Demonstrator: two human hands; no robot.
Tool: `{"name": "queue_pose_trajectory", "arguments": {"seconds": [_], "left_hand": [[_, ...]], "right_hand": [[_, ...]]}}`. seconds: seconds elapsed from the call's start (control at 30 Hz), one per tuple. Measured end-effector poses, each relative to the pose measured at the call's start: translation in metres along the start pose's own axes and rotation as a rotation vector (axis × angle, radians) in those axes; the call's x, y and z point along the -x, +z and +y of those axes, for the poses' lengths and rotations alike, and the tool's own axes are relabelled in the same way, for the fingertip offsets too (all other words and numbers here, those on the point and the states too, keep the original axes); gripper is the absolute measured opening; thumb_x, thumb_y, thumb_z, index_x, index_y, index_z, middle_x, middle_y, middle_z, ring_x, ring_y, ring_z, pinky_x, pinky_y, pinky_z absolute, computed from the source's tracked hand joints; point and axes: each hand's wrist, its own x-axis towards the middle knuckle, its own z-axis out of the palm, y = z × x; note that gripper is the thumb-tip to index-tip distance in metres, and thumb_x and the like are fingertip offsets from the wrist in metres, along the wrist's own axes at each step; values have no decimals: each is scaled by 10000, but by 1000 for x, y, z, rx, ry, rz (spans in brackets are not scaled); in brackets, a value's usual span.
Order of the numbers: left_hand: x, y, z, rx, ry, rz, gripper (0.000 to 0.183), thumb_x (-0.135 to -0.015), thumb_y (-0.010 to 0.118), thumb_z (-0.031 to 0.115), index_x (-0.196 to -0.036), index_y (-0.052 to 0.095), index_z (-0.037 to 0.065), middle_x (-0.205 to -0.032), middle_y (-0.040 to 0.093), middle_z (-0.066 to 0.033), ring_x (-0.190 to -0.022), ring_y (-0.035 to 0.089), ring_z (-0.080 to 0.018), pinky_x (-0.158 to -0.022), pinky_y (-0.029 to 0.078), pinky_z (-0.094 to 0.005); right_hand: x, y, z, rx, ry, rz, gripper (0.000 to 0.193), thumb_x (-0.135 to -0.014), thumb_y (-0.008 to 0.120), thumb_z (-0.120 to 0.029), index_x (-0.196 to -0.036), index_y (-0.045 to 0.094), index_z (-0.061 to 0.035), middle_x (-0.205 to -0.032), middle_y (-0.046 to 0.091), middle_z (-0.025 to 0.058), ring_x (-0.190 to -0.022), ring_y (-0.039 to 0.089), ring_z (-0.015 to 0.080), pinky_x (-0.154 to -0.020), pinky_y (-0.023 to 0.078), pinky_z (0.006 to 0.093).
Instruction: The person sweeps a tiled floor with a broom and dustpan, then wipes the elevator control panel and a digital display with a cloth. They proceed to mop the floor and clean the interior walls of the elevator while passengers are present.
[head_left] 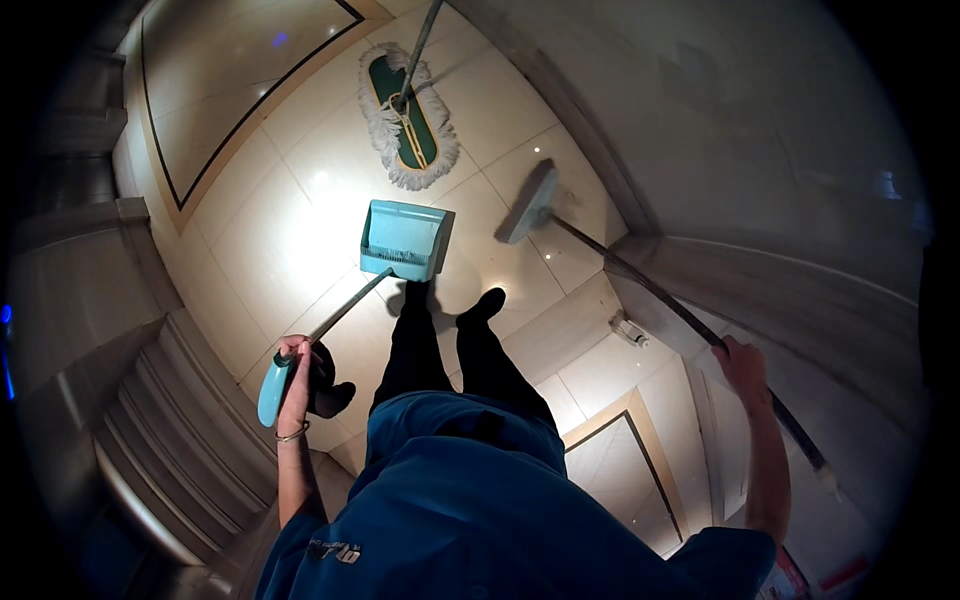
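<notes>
My left hand is closed round the upper end of a long-handled dustpan, beside its light-blue grip. The pale-blue pan rests on the floor ahead of my feet, with a toothed edge along its near side. In my right hand, out to the right, is the dark pole of a broom. Its greyish head is tilted, with the bristles toward the far left, near the wall. A dark, shapeless thing is next to my left hand; I cannot make out what it is.
Beyond the dustpan lies a dust mop with a white fringe, a green top and a pole leading away. Walls close in on the right. Stepped moulding runs along the left. A small pale object sits by the right wall.
</notes>
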Motion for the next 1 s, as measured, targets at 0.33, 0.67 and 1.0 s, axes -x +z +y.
{"name": "queue_pose_trajectory", "arguments": {"seconds": [0.33,0.67,1.0], "left_hand": [[2,13,25,-12,76,-2,132,-910,467,186,-902,475,54,-666,495,-13,-553,452,-64,-532,377,-191],[2,17,46,-56,65,-75,118,-903,474,174,-904,466,56,-646,489,-14,-550,465,-79,-522,388,-204],[-6,8,50,-110,168,-285,97,-894,488,144,-859,451,62,-644,454,20,-568,435,-52,-554,371,-185]], "right_hand": [[-84,22,-82,56,-179,-85,325,-765,574,-394,-888,598,-94,-850,608,150,-846,577,329,-730,450,444],[-74,-36,-3,247,-30,47,324,-778,564,-373,-939,585,-93,-898,618,111,-857,592,280,-749,461,412],[212,-17,5,35,269,198,289,-773,576,-382,-834,547,-102,-613,586,126,-584,588,305,-530,456,423]]}}
